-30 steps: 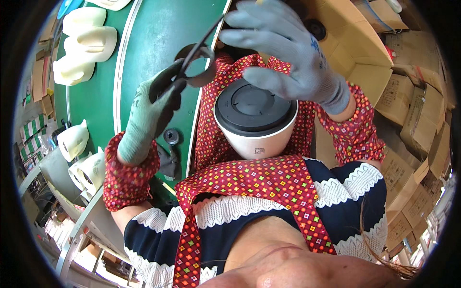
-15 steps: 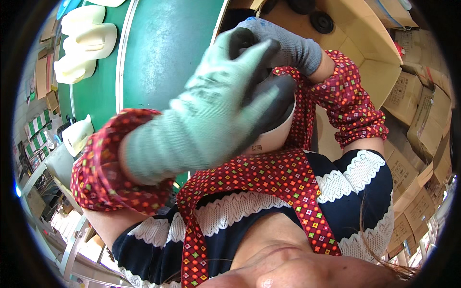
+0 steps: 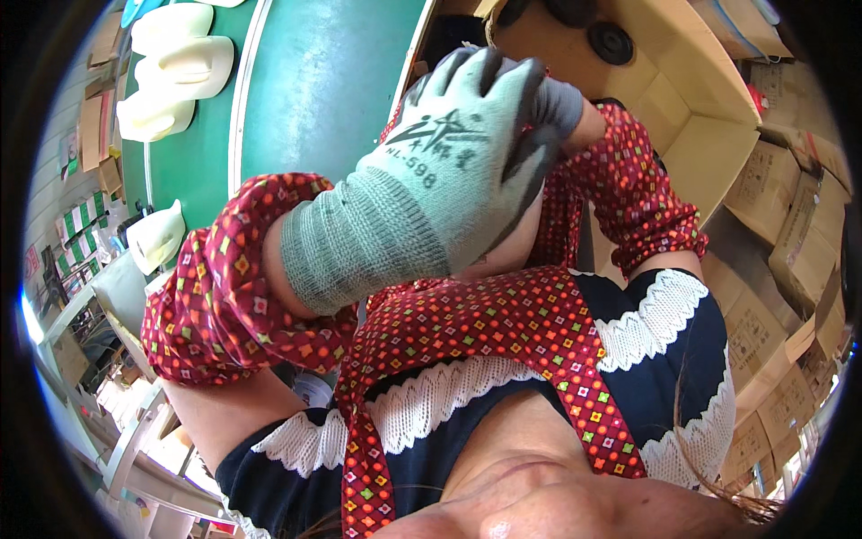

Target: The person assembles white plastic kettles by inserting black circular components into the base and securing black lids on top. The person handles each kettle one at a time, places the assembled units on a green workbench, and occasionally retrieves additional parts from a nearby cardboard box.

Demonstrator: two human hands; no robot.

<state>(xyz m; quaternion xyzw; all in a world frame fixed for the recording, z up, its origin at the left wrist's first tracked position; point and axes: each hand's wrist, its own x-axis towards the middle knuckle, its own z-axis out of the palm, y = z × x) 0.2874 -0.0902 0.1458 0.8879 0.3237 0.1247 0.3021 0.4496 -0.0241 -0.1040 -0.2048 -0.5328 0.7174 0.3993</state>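
Observation:
My left hand (image 3: 449, 162), in a pale green glove with black-coated fingers, is up at chest height. Its fingers are closed and bend over my right hand (image 3: 558, 106), which wears a grey glove and is mostly covered. What lies between the two hands is hidden. A pale, smooth, curved piece (image 3: 512, 247) shows below the left palm, close against my red patterned apron (image 3: 476, 310). Most of that piece is covered by the gloves, so its kind cannot be made out. The right fingers do not show.
On the left, a green work surface (image 3: 332, 90) bears several cream moulded pieces (image 3: 184, 67). Another cream piece (image 3: 157, 238) sits lower left. An opened cardboard box (image 3: 709, 135) with black round parts (image 3: 611, 42) stands ahead right. Stacked cartons (image 3: 759, 189) line the right side.
My left hand has turned so the back of its glove faces up, and its raised fingers have folded over the right hand. Less of the pale curved piece shows.

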